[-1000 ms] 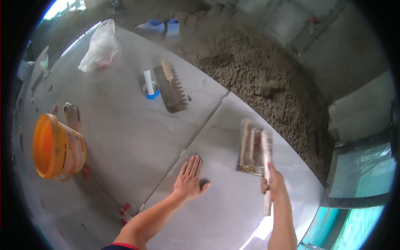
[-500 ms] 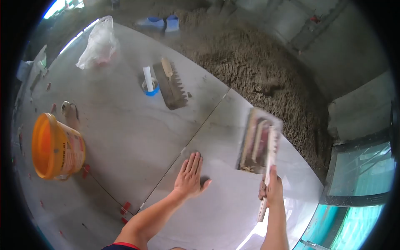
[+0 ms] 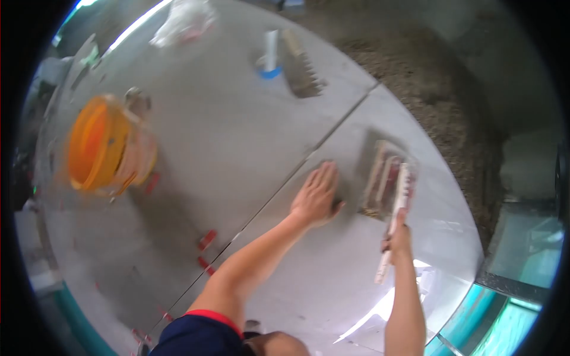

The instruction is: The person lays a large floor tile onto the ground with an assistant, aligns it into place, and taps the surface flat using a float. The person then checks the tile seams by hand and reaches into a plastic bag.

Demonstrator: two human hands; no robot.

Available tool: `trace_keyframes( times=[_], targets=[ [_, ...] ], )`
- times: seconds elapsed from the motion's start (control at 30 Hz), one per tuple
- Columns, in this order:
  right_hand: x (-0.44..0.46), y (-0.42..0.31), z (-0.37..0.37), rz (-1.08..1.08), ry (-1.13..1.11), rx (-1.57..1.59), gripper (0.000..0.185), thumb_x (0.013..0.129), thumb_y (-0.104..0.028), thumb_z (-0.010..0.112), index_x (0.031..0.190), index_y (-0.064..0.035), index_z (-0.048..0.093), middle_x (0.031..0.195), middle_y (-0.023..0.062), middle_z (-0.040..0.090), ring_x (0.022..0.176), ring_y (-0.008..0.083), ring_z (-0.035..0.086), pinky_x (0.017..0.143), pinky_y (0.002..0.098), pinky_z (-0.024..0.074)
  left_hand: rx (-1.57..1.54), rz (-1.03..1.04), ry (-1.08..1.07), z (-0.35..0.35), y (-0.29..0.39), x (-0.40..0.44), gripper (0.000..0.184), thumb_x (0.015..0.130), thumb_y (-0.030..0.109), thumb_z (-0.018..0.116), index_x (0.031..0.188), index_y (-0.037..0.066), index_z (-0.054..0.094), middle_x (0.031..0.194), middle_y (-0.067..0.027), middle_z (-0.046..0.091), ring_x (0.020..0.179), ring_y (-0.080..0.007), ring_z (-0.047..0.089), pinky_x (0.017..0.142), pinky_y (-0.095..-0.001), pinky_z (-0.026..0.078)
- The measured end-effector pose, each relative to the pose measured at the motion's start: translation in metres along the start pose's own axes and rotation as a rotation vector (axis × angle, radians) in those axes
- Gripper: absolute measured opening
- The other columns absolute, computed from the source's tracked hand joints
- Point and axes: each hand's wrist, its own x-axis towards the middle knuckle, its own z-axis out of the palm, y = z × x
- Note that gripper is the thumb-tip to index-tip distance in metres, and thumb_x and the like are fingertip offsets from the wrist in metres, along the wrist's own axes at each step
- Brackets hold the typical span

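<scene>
My left hand (image 3: 316,196) lies flat on a large grey floor tile (image 3: 297,273), fingers stretched out, just right of the joint between tiles. My right hand (image 3: 399,237) is wrapped round the long pale handle of a flat tamper-like tool (image 3: 389,183). The tool has a rectangular plate and a ridged edge on the handle. Its plate is over the same tile, right of my left hand; whether it touches the surface I cannot tell. Red tile-levelling wedges (image 3: 207,239) sit by the joint at lower left.
An orange bucket (image 3: 98,142) stands at left. Farther back are a notched trowel (image 3: 301,74), a blue tape roll (image 3: 270,72) with a white stick, and a clear plastic bag (image 3: 187,24). Rough mortar (image 3: 439,110) borders the tiles at upper right, beside a dark-framed glass panel (image 3: 528,243).
The view has shifted, so the bucket, trowel and tiles appear higher and more to the right. My left hand stays flat on the tile; my right hand keeps its hold on the tool.
</scene>
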Motion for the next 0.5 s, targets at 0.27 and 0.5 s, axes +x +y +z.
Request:
trace_keyframes(
  times=[0.27,0.5],
  targets=[
    [-0.050,0.075,-0.050,0.150,-0.261,0.198,0.059,0.090,-0.073,0.044,0.085,-0.0141,0.045,0.056,-0.0017,0.038,0.039,0.0126,0.038,0.038,0.0288,0.0343,-0.024,-0.070,-0.076,0.014,0.046,-0.126,0.076,0.097,0.050,0.035,0.150,-0.004,0.027,0.159,-0.0192,0.020,0.149,-0.0319,0.013,0.121,-0.0429,0.011],
    [-0.115,0.087,-0.131,-0.030,-0.004,-0.127,0.055,0.093,-0.068,0.045,0.084,-0.0140,0.050,0.057,-0.0034,0.042,0.038,0.0085,0.038,0.034,0.0232,0.0304,-0.035,-0.090,-0.053,0.015,0.070,-0.238,0.078,0.098,0.053,0.033,0.152,-0.003,0.022,0.162,-0.0165,0.012,0.151,-0.0292,0.006,0.122,-0.0412,0.005]
  ],
)
